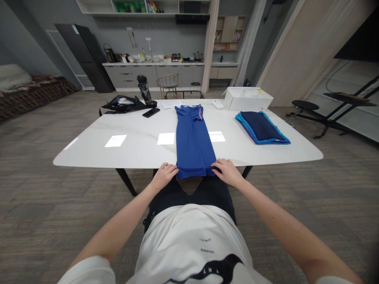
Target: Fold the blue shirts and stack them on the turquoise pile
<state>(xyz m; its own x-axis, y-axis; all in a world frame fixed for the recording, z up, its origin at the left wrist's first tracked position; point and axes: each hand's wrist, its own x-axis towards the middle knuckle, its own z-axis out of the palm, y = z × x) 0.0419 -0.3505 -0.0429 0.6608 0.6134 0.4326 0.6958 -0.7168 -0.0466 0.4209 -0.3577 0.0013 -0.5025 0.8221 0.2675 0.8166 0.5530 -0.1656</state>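
A blue shirt (pixel 194 144), folded into a long narrow strip, lies on the table with its collar and striped sleeve at the far end. Its near end hangs slightly over the front edge. My left hand (pixel 165 174) is closed on the left side of that near end, fingertips at the cloth's edge. On the opposite side, my right hand (pixel 227 171) pinches the shirt's right edge with bent fingers. Parts of both thumbs are hidden.
The white table (pixel 142 152) holds a stack of folded clothes (pixel 262 126) and a white box (pixel 248 99) at right. A black bag (pixel 124 103), a phone (pixel 151 113) and a dark bottle (pixel 144 88) are at back left.
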